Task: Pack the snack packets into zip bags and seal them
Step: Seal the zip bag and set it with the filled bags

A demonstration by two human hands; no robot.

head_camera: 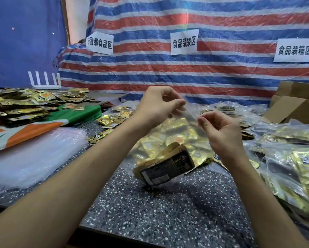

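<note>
A clear zip bag (178, 133) hangs in front of me above the speckled table (159, 208). My left hand (157, 106) pinches its top edge at the left and my right hand (221, 129) pinches the same edge at the right. Gold and black snack packets (165, 167) lie bunched in the bottom of the bag. Loose gold packets (169, 138) lie heaped on the table behind the bag.
A stack of empty clear zip bags (33, 154) lies at the left. More packets (19, 106) are piled on a green and orange cloth (64, 120). Filled bags (293, 165) crowd the right side. Cardboard boxes (293, 106) stand at the back right against a striped tarp (186, 72).
</note>
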